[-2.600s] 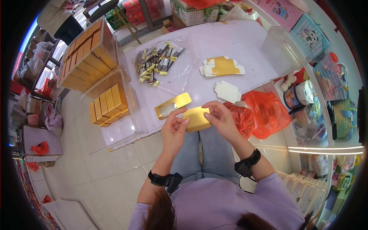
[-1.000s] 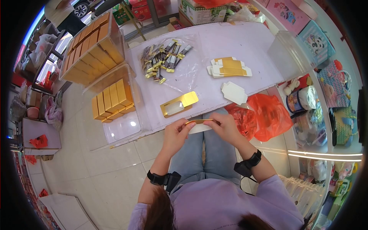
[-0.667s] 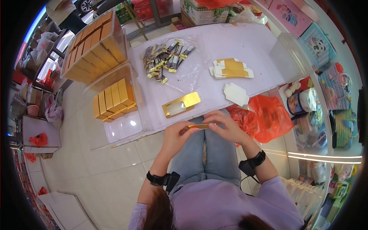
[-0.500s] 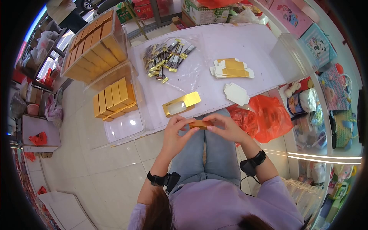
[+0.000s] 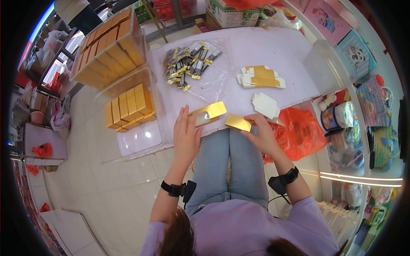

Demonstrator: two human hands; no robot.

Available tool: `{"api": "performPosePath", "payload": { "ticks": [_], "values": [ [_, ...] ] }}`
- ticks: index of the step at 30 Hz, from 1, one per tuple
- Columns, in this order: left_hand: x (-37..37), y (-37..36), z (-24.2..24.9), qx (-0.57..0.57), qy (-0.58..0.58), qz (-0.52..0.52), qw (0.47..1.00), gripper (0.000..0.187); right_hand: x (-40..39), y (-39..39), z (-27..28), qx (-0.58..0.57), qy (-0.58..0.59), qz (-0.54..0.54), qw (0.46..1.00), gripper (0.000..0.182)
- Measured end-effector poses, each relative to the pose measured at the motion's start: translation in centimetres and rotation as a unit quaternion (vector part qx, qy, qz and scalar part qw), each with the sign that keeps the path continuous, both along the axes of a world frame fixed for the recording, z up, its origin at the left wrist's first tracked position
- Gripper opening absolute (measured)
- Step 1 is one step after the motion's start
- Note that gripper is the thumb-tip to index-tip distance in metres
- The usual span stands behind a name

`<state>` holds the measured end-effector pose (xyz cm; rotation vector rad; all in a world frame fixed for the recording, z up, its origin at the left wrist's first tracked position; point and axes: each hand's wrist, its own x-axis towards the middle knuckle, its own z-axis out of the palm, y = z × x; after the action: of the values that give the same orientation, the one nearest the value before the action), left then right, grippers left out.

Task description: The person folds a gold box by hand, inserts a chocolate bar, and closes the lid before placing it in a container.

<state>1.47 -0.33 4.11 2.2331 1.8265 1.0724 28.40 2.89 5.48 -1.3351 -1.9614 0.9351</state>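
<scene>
My right hand pinches the right end of a small gold box above my lap, at the table's front edge. My left hand has its fingers stretched out, holding nothing, beside a gold carton with a clear window. That carton lies on the table with its flap to the right, and my left fingers hide its left end. Flat gold-and-white cartons lie stacked farther back. Closer to my right hand rests a white carton blank.
Small wrapped sticks lie heaped on a clear plastic bag. Clear bins at the left hold rows of gold boxes, one bin higher than the other. A red plastic bag hangs at right, near shelves of goods.
My left hand has let go of the gold box and moved left and forward, toward the windowed carton. My right hand has carried the box a little right and forward, tilting it.
</scene>
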Motion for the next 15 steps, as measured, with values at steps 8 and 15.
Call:
{"api": "performPosePath", "payload": {
  "ticks": [8,15],
  "values": [
    [-1.8,0.4,-3.5,-0.057,0.025,-0.037,0.997,0.058,-1.7,1.5,-1.4,0.015,-0.030,-0.067,0.997,0.041],
    [-2.2,0.4,-3.4,-0.049,0.028,-0.053,0.997,0.059,-2.4,3.7,-2.5,-0.026,0.085,0.038,0.995,0.042]
  ]
}}
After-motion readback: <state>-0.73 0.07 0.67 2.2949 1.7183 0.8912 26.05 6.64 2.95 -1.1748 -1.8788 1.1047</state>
